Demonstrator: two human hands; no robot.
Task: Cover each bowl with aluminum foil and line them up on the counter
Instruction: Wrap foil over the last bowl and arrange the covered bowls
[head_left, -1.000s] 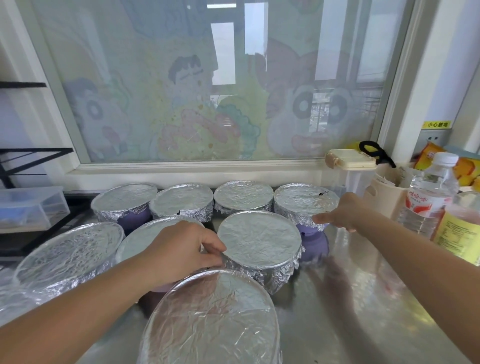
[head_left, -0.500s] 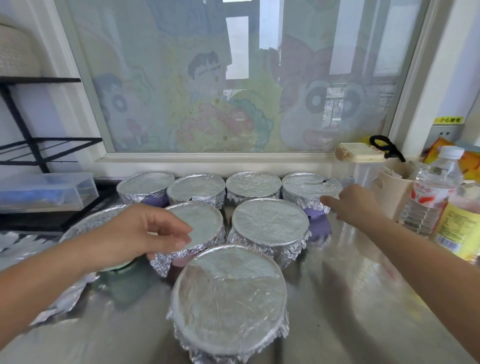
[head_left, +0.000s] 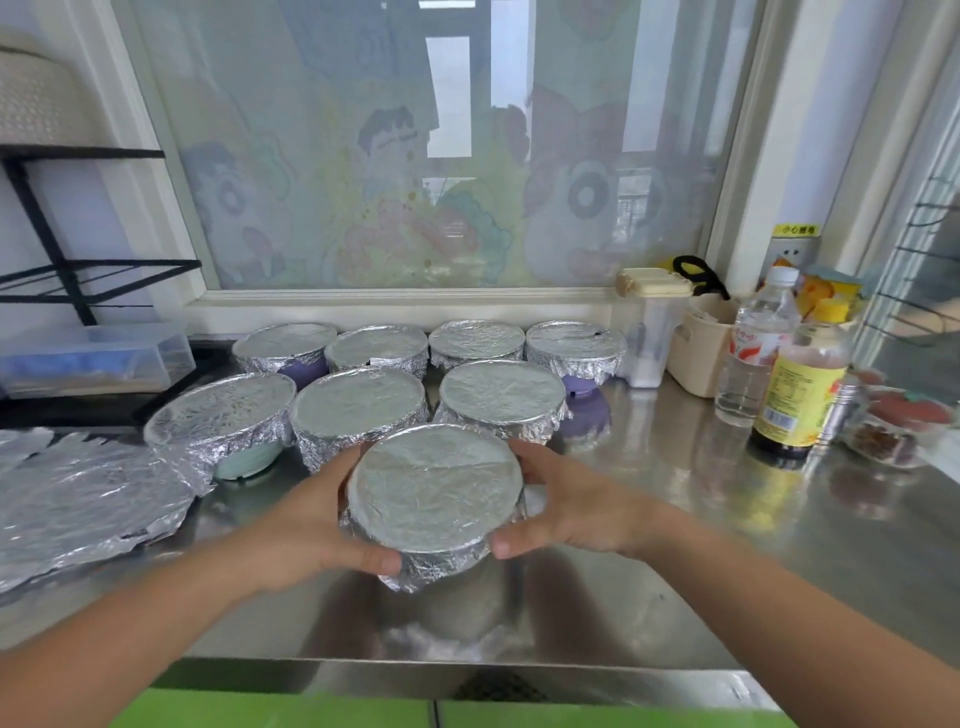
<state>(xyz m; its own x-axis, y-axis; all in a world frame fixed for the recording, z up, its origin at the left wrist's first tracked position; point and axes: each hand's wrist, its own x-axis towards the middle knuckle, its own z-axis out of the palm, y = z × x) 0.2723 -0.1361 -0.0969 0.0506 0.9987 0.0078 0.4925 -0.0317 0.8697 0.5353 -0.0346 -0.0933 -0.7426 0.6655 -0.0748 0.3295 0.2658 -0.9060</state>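
Left hand (head_left: 317, 514): fingers curled on front bowl (head_left: 436, 488); earlier above middle-row bowl (head_left: 361, 402)
Right hand (head_left: 566, 504): fingers clamped opposite; earlier reaching back-right bowl (head_left: 574, 343), now beyond fingertips

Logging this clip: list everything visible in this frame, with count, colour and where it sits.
foil-covered bowls: seven, silver foil, purple or pale green where visible, two rows at the back
front bowl: one, silver foil, nearest the camera
loose foil sheet: one, silver, counter's left
counter: one, steel
clear box: one, transparent, far left
black rack: one, far left
canister: one, clear, cream lid, right of back row
cream caddy: one, right of canister
water bottle: one, clear, right
sauce bottle: one, dark, yellow label, right
window: one, cartoon pictures, behind
left hand: grips front bowl's left side
right hand: grips its right side
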